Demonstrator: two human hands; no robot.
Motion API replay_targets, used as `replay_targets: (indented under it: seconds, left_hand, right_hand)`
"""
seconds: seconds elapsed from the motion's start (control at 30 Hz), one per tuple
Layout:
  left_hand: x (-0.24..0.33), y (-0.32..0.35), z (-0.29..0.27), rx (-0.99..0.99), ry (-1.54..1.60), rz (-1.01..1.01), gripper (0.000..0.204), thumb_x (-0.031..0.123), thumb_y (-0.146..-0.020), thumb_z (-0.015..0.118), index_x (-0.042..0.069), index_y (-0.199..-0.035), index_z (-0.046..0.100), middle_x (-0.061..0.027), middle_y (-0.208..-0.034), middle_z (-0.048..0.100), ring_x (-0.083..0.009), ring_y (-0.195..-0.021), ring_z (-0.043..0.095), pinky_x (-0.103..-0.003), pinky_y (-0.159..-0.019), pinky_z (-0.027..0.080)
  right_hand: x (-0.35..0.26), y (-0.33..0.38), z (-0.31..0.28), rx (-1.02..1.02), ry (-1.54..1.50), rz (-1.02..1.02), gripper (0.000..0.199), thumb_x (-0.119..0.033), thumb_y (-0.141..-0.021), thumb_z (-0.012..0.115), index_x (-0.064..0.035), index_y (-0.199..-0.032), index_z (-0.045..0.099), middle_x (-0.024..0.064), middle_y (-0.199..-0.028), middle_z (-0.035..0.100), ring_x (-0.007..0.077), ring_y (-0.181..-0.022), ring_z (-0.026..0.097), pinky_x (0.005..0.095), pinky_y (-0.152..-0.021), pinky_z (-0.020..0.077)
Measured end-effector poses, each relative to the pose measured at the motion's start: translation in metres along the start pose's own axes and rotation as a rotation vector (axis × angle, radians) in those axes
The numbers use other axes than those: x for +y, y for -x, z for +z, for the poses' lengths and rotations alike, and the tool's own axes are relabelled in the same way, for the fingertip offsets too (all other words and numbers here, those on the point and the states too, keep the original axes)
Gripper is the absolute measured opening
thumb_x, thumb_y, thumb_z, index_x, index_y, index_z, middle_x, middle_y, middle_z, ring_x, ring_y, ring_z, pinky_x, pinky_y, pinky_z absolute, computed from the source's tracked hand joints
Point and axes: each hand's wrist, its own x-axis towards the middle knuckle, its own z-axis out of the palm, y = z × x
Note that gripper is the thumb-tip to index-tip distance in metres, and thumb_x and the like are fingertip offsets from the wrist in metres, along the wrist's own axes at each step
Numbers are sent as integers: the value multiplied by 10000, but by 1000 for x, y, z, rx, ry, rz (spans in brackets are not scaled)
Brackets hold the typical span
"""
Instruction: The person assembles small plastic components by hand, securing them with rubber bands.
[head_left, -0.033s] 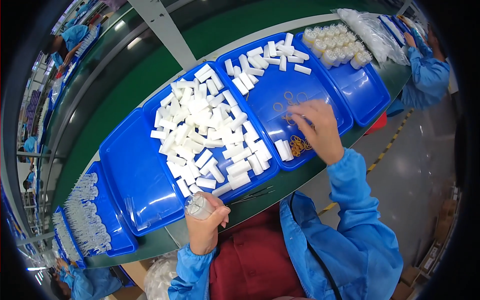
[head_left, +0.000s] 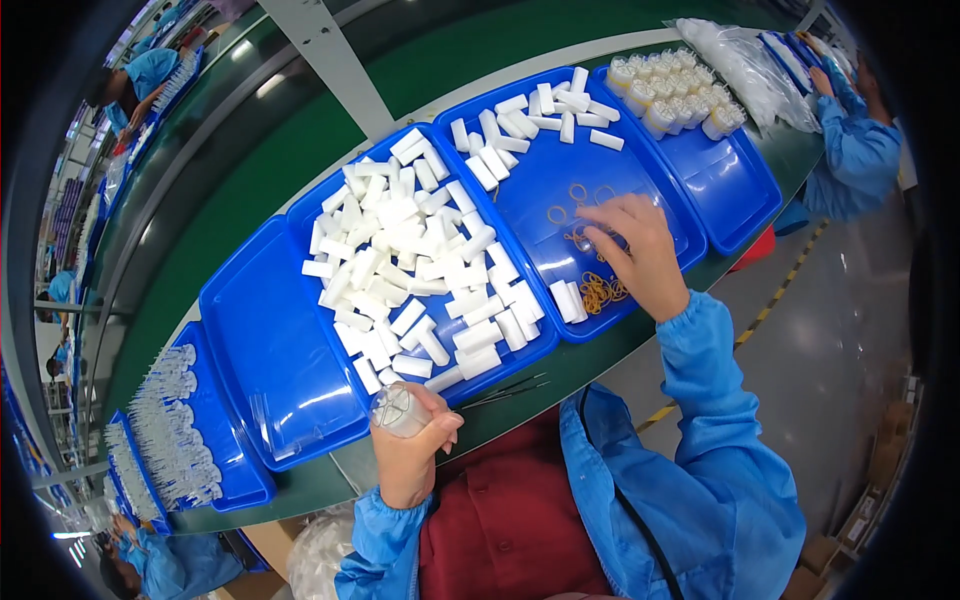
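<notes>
On the bench edge, just below the middle tray (head_left: 300, 225), the left hand (head_left: 408, 460) is gripping a small bundle of clear tubes (head_left: 398, 408), fingers closed around it and its top end pointing up toward the pile of white blocks (head_left: 410, 265). The right hand (head_left: 635, 250) is reaching into the next tray (head_left: 655, 195), fingertips pinched down among the loose rubber bands (head_left: 590, 290); whether a band is already caught between them, I cannot tell. More white blocks are lying along that tray's far end, and a further tray (head_left: 745, 190) is holding capped bundles (head_left: 675, 95). To the left, an empty-looking tray (head_left: 250, 340) is sitting beside rows of clear tubes (head_left: 165, 430). Thin dark ties (head_left: 505, 390) are lying on the bench near the left hand. Other workers' sleeves are showing at the picture's edges.

The likely trouble is in the pinch: the bands are lying tangled, so the fingers may be lifting several at once or none. The bundle is being held one-handed only, and a slackening grip could be letting tubes slide apart or drop to the bench edge.
</notes>
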Motion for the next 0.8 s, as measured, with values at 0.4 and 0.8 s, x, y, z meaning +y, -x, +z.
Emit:
replay_targets:
  seconds: [0.4, 0.8]
  left_hand:
    - [-6, -7, -2, 85, -86, 62, 372, -46, -754, 779, -8, -1068, 584, -107, -887, 667, -162, -747, 664, -263, -631, 529]
    - [-5, 5, -23, 210, -95, 303, 205, 13, -792, 779, 31, -871, 590, -31, -828, 656, -104, -799, 648, -237, -718, 521]
  right_hand:
    - [-44, -10, -9, 50, -119, 67, 71, -38, -808, 723, -45, -859, 675, 88, -881, 640, 250, -880, 600, 362, -790, 461]
    - [-155, 22, 54, -807, -1902, 301, 209, 35, -852, 632, -13, -1054, 625, 107, -958, 643, 237, -917, 604, 347, -852, 473]
